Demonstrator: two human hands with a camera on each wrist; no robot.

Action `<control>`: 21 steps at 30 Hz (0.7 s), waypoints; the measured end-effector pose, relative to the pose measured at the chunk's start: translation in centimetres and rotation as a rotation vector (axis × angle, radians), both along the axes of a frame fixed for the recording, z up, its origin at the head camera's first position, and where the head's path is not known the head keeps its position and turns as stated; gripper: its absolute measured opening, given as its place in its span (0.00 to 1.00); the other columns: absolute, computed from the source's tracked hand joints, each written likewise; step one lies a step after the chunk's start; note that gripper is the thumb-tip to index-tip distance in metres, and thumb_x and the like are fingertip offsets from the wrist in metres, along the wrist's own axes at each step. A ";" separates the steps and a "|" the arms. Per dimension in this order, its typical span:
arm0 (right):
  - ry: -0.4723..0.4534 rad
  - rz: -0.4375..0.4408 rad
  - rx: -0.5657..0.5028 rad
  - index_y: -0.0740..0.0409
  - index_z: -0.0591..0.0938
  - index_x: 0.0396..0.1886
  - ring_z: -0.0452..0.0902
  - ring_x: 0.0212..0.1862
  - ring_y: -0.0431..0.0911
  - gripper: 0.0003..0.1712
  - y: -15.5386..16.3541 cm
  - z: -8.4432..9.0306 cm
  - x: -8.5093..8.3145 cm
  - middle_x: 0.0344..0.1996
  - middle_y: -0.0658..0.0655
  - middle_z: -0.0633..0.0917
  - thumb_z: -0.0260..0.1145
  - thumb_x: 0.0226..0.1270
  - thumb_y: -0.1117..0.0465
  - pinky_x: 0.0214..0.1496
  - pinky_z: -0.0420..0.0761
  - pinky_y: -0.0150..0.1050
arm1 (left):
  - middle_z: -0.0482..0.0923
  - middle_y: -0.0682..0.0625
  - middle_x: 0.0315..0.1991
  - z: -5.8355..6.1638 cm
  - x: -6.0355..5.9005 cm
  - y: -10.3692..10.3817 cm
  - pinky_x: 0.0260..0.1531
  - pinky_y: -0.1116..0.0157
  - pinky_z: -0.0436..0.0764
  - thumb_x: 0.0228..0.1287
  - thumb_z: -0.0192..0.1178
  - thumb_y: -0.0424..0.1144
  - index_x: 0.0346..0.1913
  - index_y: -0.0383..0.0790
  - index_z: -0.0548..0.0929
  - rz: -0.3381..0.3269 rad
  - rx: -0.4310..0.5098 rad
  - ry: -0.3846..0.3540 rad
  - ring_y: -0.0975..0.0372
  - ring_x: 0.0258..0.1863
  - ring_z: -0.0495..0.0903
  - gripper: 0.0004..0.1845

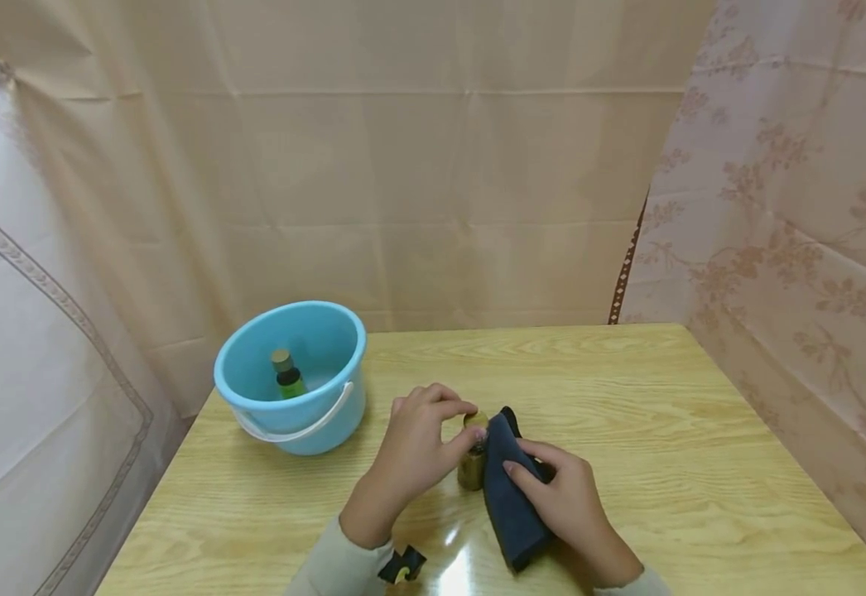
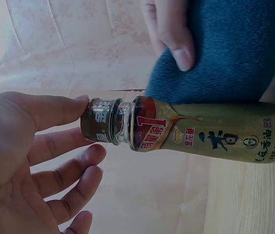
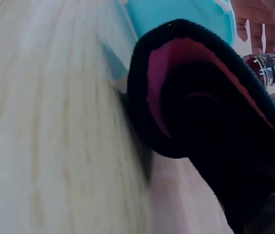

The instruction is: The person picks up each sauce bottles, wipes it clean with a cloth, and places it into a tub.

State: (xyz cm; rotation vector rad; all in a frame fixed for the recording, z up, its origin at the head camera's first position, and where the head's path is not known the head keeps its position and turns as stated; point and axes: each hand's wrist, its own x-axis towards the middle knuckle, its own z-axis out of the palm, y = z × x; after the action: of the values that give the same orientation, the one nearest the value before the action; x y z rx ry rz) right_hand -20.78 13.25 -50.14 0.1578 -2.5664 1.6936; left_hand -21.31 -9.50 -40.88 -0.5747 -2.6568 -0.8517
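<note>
A small glass sesame oil bottle [image 2: 210, 129] with a gold-green label stands upright on the table, its lower body visible in the head view. My left hand [image 1: 414, 443] pinches its cap [image 2: 100, 120] between thumb and index finger; the other fingers are spread away from it. Right beside the bottle, my right hand [image 1: 570, 501] grips a dark blue cloth [image 1: 511, 505] between thumb and fingers. The cloth hangs folded over, edge along the bottle's side. From the right wrist the cloth [image 3: 176, 146] appears as a dark loop with a reddish inner side.
At the left stands a light blue bucket [image 1: 321, 422] with a white handle [image 1: 329, 414]. Inside it leans another bottle [image 1: 287, 374] with a green label. Curtains surround the wooden table [image 1: 664, 430]. A small black piece [image 1: 401, 564] sits by my left sleeve.
</note>
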 end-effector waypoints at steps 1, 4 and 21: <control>0.013 0.001 -0.014 0.45 0.89 0.55 0.89 0.36 0.40 0.19 0.0 0.1 0.1 0.51 0.56 0.90 0.78 0.64 0.54 0.31 0.86 0.35 | 0.84 0.58 0.49 0.0 0.0 0.0 0.50 0.54 0.68 0.67 0.70 0.54 0.51 0.52 0.91 -0.002 0.000 0.001 0.59 0.50 0.80 0.15; 0.087 0.009 -0.050 0.44 0.90 0.54 0.89 0.38 0.40 0.18 0.1 0.2 0.3 0.50 0.54 0.90 0.78 0.64 0.55 0.33 0.86 0.35 | 0.84 0.57 0.49 -0.1 0.0 0.0 0.50 0.54 0.68 0.67 0.70 0.54 0.52 0.52 0.91 -0.002 -0.006 0.006 0.59 0.50 0.80 0.16; 0.394 0.069 -0.229 0.53 0.88 0.57 0.89 0.48 0.44 0.19 0.2 0.9 0.6 0.50 0.55 0.89 0.74 0.66 0.67 0.40 0.88 0.39 | 0.84 0.58 0.49 -0.2 0.0 0.0 0.51 0.54 0.69 0.68 0.68 0.55 0.53 0.52 0.91 0.010 -0.007 -0.007 0.60 0.51 0.80 0.17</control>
State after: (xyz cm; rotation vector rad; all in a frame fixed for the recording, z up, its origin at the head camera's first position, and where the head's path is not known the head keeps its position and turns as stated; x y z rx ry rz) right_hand -20.13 13.47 -49.22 0.5155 -2.0927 1.7545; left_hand -21.34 -9.50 -41.05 -0.5608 -2.6680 -0.8439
